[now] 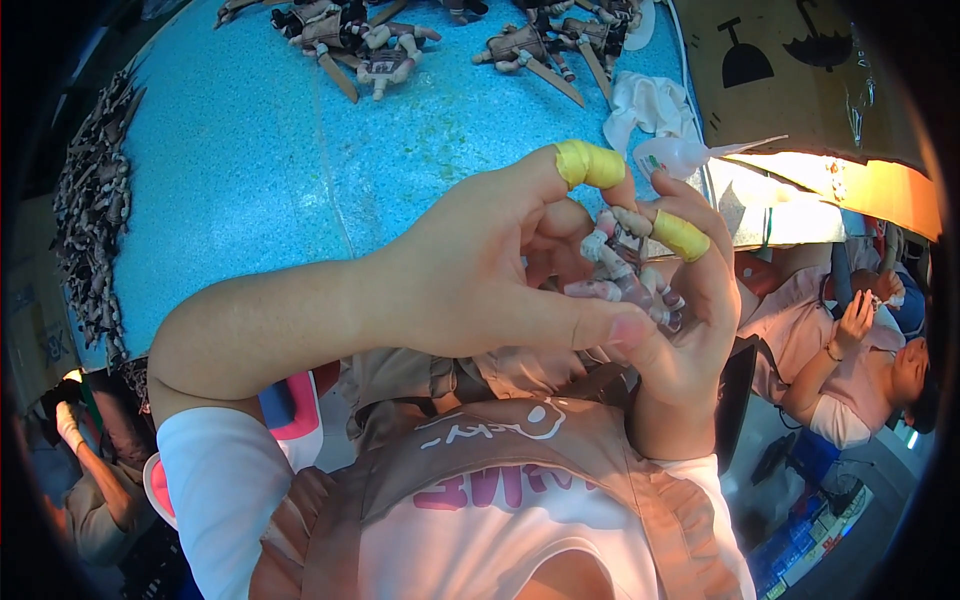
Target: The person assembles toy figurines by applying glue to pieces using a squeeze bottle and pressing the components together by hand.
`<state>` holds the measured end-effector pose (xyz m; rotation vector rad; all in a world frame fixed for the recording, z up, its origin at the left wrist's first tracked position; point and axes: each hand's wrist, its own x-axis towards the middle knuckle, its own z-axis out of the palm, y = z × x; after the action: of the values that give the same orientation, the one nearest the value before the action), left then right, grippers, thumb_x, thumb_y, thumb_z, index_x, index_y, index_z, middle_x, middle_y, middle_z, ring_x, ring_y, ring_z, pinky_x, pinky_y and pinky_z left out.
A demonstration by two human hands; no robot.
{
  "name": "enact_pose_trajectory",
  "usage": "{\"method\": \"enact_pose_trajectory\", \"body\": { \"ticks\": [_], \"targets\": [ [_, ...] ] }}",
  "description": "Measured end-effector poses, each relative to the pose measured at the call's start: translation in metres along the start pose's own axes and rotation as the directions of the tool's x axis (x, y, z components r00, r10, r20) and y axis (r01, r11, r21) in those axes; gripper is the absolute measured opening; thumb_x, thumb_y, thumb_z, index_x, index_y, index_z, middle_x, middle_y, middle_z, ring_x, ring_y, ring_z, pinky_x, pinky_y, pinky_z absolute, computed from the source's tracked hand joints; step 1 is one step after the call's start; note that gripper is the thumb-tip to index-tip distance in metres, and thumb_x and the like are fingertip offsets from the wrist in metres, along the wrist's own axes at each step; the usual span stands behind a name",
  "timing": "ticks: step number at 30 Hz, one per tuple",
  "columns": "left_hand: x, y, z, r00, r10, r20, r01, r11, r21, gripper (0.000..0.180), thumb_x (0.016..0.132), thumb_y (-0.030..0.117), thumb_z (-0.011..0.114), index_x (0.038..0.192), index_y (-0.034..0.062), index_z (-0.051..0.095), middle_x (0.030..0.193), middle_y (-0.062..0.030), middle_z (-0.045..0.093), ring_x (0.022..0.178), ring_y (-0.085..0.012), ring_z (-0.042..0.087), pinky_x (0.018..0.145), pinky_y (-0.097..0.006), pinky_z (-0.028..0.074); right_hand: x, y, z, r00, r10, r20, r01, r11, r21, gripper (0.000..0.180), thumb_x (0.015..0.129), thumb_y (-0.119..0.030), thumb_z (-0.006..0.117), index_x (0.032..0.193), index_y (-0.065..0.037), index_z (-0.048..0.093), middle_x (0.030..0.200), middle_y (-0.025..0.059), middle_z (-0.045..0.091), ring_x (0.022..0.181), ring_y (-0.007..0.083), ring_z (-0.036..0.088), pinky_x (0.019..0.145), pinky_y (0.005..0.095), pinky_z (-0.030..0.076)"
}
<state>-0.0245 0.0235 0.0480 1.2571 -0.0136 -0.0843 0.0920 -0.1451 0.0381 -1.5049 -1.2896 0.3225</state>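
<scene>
In front of my chest both hands hold a small jointed figurine [622,272] with pale limbs and a brownish body. My left hand [490,255] reaches across from the left, its thumb and fingers closed about the figurine. On the other side, my right hand [705,285] curls its fingers round it. Yellow tape wraps a finger of each hand. Just beyond the fingertips is a small white squeeze bottle [668,155] with a long thin nozzle; whether a finger touches it I cannot tell. My fingers hide part of the figurine.
Similar figurines, several with flat wooden sticks [555,80], lie along the far side of the blue table [230,190]. A dense pile of them [95,220] lines the left edge. A white cloth [650,105] and a cardboard box [790,70] are at right. Other people [840,350] sit nearby.
</scene>
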Motion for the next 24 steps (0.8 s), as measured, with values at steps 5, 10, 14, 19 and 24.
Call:
{"method": "enact_pose_trajectory", "body": {
  "ticks": [5, 10, 14, 19, 24],
  "targets": [
    [0.000, -0.002, 0.001, 1.000, 0.000, 0.009, 0.000, 0.999, -0.052, 0.064, 0.077, 0.004, 0.070, 0.128, 0.0061, 0.030, 0.120, -0.0141, 0.053, 0.103, -0.0179, 0.056, 0.089, -0.032, 0.044, 0.000, -0.002, 0.002, 0.999, -0.001, -0.033, 0.001, 1.000, -0.005, 0.065, 0.065, -0.019, 0.081, 0.115, 0.007, 0.049, 0.119, 0.0176, 0.044, 0.115, 0.0297, 0.044, 0.093, 0.0380, 0.042],
    [0.002, -0.017, 0.001, 0.981, 0.192, -0.018, -0.192, 0.981, -0.011, 0.070, 0.082, -0.001, 0.061, 0.137, 0.0077, 0.019, 0.126, -0.0133, 0.048, 0.111, -0.0178, 0.050, 0.093, -0.032, 0.040, 0.000, -0.018, 0.023, 0.934, 0.294, -0.204, -0.150, 0.839, 0.523, 0.063, 0.069, -0.008, 0.076, 0.121, 0.007, 0.044, 0.121, 0.0164, 0.046, 0.113, 0.0253, 0.047, 0.094, 0.0381, 0.041],
    [0.005, -0.024, 0.001, 0.973, 0.230, 0.018, -0.228, 0.970, -0.079, 0.072, 0.085, -0.001, 0.053, 0.141, 0.0097, 0.010, 0.127, -0.0128, 0.046, 0.111, -0.0163, 0.049, 0.092, -0.031, 0.040, -0.006, -0.005, 0.012, 0.947, 0.271, -0.173, -0.179, 0.891, 0.416, 0.057, 0.070, 0.005, 0.068, 0.122, 0.005, 0.045, 0.117, 0.0168, 0.049, 0.106, 0.0250, 0.052, 0.090, 0.0359, 0.044],
    [0.009, -0.014, 0.001, 0.998, 0.066, -0.018, -0.068, 0.934, -0.349, 0.068, 0.087, 0.001, 0.050, 0.141, 0.0100, 0.010, 0.123, -0.0092, 0.047, 0.107, -0.0153, 0.050, 0.091, -0.030, 0.041, 0.005, 0.000, 0.015, 0.977, -0.141, -0.161, 0.092, 0.956, -0.280, 0.044, 0.064, 0.006, 0.069, 0.107, 0.005, 0.058, 0.109, 0.0197, 0.053, 0.093, 0.0270, 0.059, 0.076, 0.0319, 0.050],
    [0.010, -0.013, -0.011, 0.997, 0.047, -0.056, -0.064, 0.929, -0.365, 0.069, 0.085, 0.000, 0.052, 0.140, 0.0093, 0.012, 0.117, -0.0063, 0.049, 0.105, -0.0139, 0.050, 0.091, -0.029, 0.041, 0.013, -0.001, 0.023, 0.980, -0.143, -0.141, 0.082, 0.925, -0.370, 0.044, 0.063, 0.005, 0.071, 0.106, 0.002, 0.060, 0.106, 0.0184, 0.055, 0.090, 0.0280, 0.060, 0.071, 0.0315, 0.051]
  ]
}}
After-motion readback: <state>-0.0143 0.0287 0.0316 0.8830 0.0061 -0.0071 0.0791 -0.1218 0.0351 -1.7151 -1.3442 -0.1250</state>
